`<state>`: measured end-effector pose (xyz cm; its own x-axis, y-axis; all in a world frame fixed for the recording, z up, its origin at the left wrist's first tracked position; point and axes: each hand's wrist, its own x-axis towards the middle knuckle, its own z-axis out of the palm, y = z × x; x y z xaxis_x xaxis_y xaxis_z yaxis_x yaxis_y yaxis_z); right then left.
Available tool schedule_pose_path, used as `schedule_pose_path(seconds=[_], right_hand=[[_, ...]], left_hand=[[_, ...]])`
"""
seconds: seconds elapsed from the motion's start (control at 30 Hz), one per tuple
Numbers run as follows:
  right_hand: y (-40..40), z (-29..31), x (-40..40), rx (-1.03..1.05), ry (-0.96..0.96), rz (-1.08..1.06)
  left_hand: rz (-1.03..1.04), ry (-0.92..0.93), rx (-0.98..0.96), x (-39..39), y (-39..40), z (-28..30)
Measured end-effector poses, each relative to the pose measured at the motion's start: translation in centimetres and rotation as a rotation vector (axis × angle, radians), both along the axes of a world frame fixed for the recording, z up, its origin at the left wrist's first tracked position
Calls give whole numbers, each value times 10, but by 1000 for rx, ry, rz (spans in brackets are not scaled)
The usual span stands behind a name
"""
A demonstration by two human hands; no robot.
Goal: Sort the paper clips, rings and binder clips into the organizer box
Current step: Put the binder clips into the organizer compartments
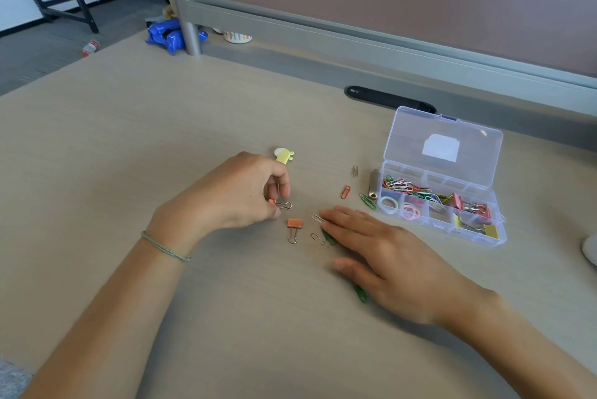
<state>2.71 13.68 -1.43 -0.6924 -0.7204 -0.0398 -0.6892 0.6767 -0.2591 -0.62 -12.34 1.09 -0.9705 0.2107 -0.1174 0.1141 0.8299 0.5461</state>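
Observation:
My left hand (239, 195) pinches a small orange binder clip (281, 204) just above the desk. A second orange binder clip (294, 228) lies flat beside it. My right hand (381, 256) rests palm down with fingers spread, over green paper clips (359, 292) and next to two bare metal paper clips (318, 238). A red paper clip (345, 191), a silver one (355, 170) and a green one (367, 201) lie loose left of the clear organizer box (433, 227). The box stands with its lid up and holds coloured paper clips, white and pink rings and binder clips.
A yellow and white shaped clip (283, 154) lies behind my left hand. A metal nail clipper (373, 183) lies against the box's left side. A black cable slot (389, 98) and a grey partition rail run along the back; the desk's left edge drops to the floor.

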Motion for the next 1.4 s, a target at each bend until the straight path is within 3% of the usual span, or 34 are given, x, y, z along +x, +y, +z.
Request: schedule_pose_path(seconds=[0.1, 0.37, 0.47, 0.53, 0.67, 0.83, 1.0, 1.23, 1.4], right_hand=[[-5, 5, -11, -107, 91, -80], [-11, 4, 0, 56, 27, -37], [-8, 9, -12, 53, 192, -123], [-13, 9, -36, 177, 299, -243], [-19, 0, -62, 360, 281, -329], [-13, -3, -22, 268, 314, -159], [13, -2, 19, 115, 147, -88], [1, -9, 11, 191, 306, -214], [2, -11, 20, 193, 257, -226]], left_hand=[[17, 59, 15, 0, 3, 0], [-13, 188, 69, 1, 17, -4], [-46, 175, 70, 4, 23, -5], [-71, 151, 62, 5, 28, -5], [-95, 108, 46, 5, 33, -7], [-103, 124, 33, 4, 34, -9], [-133, 134, 44, 8, 40, -10], [-156, 138, -6, 17, 55, -8], [-152, 153, -24, 28, 59, -6]])
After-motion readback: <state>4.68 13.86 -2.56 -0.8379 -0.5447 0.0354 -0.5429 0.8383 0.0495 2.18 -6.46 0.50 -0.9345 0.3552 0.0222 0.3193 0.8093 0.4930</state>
